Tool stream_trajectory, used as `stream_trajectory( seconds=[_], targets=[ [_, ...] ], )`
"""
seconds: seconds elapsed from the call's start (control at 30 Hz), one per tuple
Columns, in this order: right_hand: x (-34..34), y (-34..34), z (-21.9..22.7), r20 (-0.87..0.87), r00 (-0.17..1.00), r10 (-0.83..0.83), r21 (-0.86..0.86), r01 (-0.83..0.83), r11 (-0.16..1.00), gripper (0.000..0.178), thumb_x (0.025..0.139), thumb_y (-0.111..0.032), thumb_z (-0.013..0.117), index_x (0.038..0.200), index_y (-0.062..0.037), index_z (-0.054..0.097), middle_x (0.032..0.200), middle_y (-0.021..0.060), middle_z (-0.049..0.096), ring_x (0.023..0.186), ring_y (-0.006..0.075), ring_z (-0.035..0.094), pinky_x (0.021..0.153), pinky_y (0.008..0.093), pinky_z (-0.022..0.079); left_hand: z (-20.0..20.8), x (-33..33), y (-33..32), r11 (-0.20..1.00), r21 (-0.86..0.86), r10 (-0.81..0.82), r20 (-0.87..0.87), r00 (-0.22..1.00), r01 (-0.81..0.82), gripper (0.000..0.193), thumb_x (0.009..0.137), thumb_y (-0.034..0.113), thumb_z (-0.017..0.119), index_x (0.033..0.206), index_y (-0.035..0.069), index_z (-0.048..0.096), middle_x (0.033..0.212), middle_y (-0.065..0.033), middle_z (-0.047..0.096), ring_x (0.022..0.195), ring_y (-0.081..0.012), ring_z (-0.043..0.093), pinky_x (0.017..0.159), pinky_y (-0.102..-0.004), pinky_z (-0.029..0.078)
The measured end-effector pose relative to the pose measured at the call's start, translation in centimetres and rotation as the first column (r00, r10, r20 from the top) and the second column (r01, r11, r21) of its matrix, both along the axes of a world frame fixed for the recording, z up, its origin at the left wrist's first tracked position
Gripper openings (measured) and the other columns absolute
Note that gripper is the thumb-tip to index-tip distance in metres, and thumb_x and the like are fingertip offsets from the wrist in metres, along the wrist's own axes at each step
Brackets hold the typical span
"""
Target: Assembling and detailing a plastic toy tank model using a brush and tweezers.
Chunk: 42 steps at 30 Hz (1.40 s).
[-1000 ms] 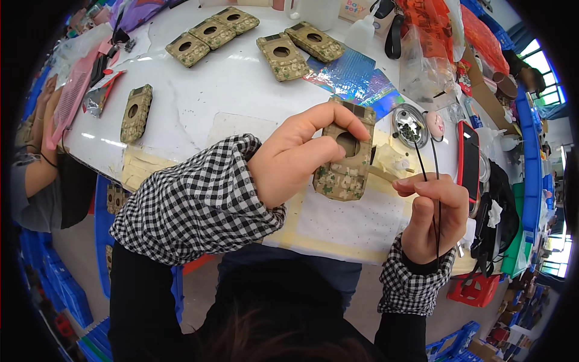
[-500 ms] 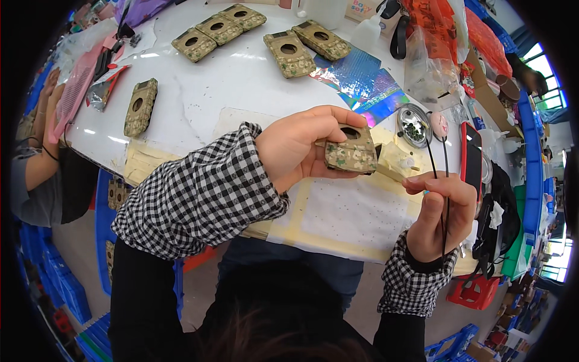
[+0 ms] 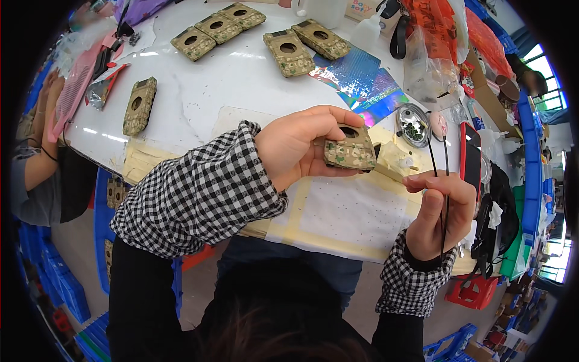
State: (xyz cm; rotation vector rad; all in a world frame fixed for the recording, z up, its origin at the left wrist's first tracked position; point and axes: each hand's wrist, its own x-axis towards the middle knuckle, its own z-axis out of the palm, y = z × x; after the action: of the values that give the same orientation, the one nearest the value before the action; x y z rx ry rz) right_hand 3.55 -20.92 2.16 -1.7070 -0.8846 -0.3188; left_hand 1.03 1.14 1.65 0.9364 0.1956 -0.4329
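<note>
My left hand (image 3: 295,142) is closed round a camouflage-patterned toy tank body (image 3: 350,151), which has a round hole in its top. It holds the piece just above the table, tilted toward me. To its right, my right hand (image 3: 443,205) is closed with thumb and fingers drawn together, apart from the tank body. Two thin black rods or cords (image 3: 435,163) run across this hand; I cannot tell whether the fingers grip them or something smaller. Between the hands sits a small cream-coloured block (image 3: 395,160) with a pale stub on it.
Several more tank bodies (image 3: 288,53) lie across the white table (image 3: 193,90). A round dish (image 3: 414,125) of dark green bits stands beside a pink oval object (image 3: 439,124). Dotted white paper (image 3: 350,211) is taped at the front edge. Another person's arm (image 3: 45,127) rests at left.
Almost nothing differs. The whole view has shifted very slightly, and both hands keep the same pose, with the tank body still in my left hand.
</note>
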Motion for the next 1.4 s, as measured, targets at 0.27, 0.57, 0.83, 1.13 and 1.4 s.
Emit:
stream_trajectory(
  seconds=[0.27, 0.57, 0.83, 1.13, 1.4],
  targets=[
    [0.1, -0.2, -0.2, 0.033, 0.999, 0.019, 0.015, -0.020, 1.000, 0.022, 0.088, -0.015, 0.062, 0.096, 0.0016, 0.051, 0.082, 0.0160, 0.064, 0.075, 0.0200, 0.064, 0.069, 0.0274, 0.050, 0.0, 0.1, -0.1, 1.000, -0.005, -0.012, -0.007, 1.000, 0.012, 0.040, 0.090, 0.016, 0.037, 0.128, 0.005, 0.043, 0.117, -0.0093, 0.057, 0.103, -0.0213, 0.061, 0.092, -0.0350, 0.047],
    [-0.5, 0.6, 0.1, -0.080, 0.997, 0.013, -0.097, -0.021, 0.995, 0.034, 0.087, -0.022, 0.064, 0.108, 0.0033, 0.057, 0.093, 0.0163, 0.067, 0.081, 0.0209, 0.064, 0.074, 0.0297, 0.049, 0.0, -0.1, 0.0, 0.998, -0.008, -0.061, -0.003, 0.998, 0.061, 0.040, 0.090, 0.016, 0.038, 0.129, 0.004, 0.042, 0.118, -0.0104, 0.057, 0.103, -0.0205, 0.060, 0.091, -0.0346, 0.048],
    [0.5, 0.8, -0.2, -0.077, 0.982, 0.173, 0.005, -0.173, 0.985, 0.021, 0.089, -0.018, 0.059, 0.096, 0.0018, 0.064, 0.092, 0.0147, 0.065, 0.086, 0.0239, 0.063, 0.074, 0.0301, 0.048, 0.0, -0.1, -0.2, 0.996, 0.013, -0.089, 0.042, 0.995, 0.088, 0.040, 0.089, 0.014, 0.039, 0.127, 0.003, 0.042, 0.114, -0.0107, 0.056, 0.101, -0.0175, 0.060, 0.090, -0.0360, 0.049],
    [0.6, 0.8, -0.2, -0.146, 0.965, 0.219, 0.017, -0.219, 0.976, 0.021, 0.092, -0.018, 0.054, 0.093, 0.0011, 0.063, 0.091, 0.0146, 0.066, 0.085, 0.0217, 0.061, 0.076, 0.0301, 0.046, 0.3, -0.2, -0.3, 0.992, 0.037, -0.120, 0.049, 0.992, 0.119, 0.042, 0.084, 0.011, 0.039, 0.125, 0.001, 0.044, 0.115, -0.0119, 0.055, 0.101, -0.0172, 0.060, 0.088, -0.0338, 0.050],
    [0.4, 0.9, 0.3, -0.144, 0.970, 0.197, -0.046, -0.205, 0.978, 0.019, 0.090, -0.016, 0.055, 0.091, 0.0014, 0.063, 0.090, 0.0144, 0.066, 0.086, 0.0216, 0.061, 0.077, 0.0306, 0.046, -0.2, -0.2, -0.4, 0.994, 0.062, -0.100, 0.086, 0.991, 0.095, 0.042, 0.082, 0.010, 0.040, 0.123, -0.001, 0.045, 0.115, -0.0130, 0.054, 0.103, -0.0182, 0.058, 0.090, -0.0323, 0.048]
  ],
)
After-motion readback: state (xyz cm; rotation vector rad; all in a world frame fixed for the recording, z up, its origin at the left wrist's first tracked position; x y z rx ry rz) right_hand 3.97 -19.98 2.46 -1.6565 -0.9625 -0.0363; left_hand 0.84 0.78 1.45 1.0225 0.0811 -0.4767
